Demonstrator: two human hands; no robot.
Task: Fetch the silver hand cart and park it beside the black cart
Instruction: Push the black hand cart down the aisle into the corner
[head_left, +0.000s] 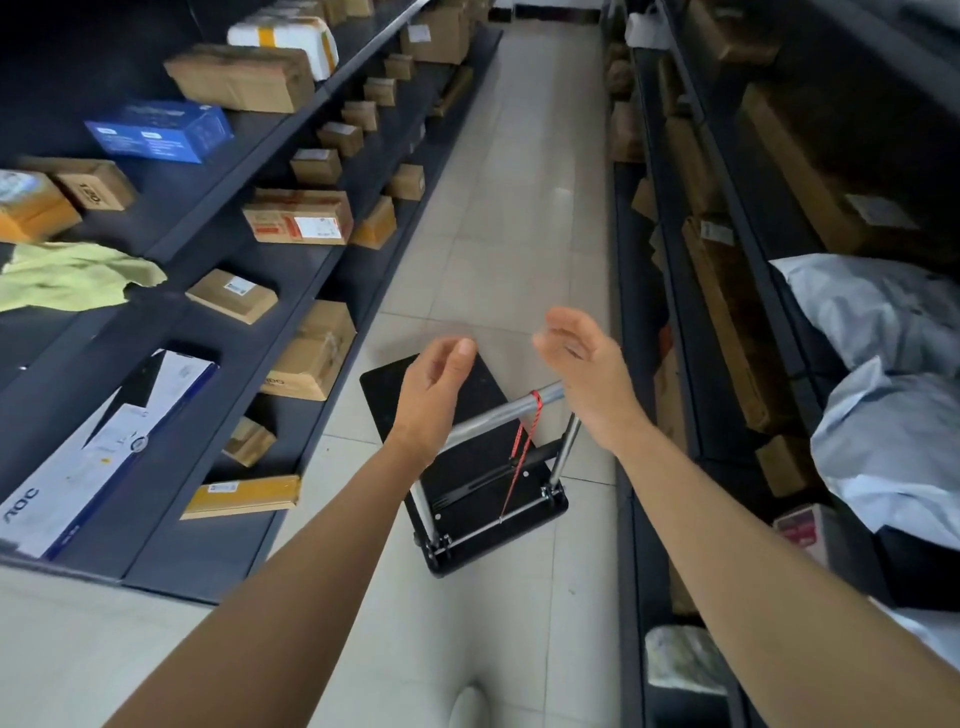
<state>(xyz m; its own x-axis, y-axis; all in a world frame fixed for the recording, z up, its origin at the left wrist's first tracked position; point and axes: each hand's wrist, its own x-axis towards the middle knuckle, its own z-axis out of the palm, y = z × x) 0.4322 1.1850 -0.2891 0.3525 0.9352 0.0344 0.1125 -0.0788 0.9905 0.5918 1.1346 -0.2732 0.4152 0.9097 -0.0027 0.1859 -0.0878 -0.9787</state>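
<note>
Silver, smooth and stiff, the handle (498, 413) sits just under the left hand (436, 395) and right hand (582, 364), both slack-fingered, holding nothing. Likely light and free-rolling; grip the bar either side of the red cord (523, 444). The cart (467, 467), its deck flat and black, stands on glossy tiles (519, 234) between shelves (332, 260) of cardboard boxes (298, 215).

I get one wide-angle view, worn at the head, facing forward and steeply down a narrow aisle of pale square floor tiles (524, 218) between dark metal shelving racks (197, 218). It sits close above two bare forearms (322, 571) entering from the bottom edge; straight lines bow at the margins.
</note>
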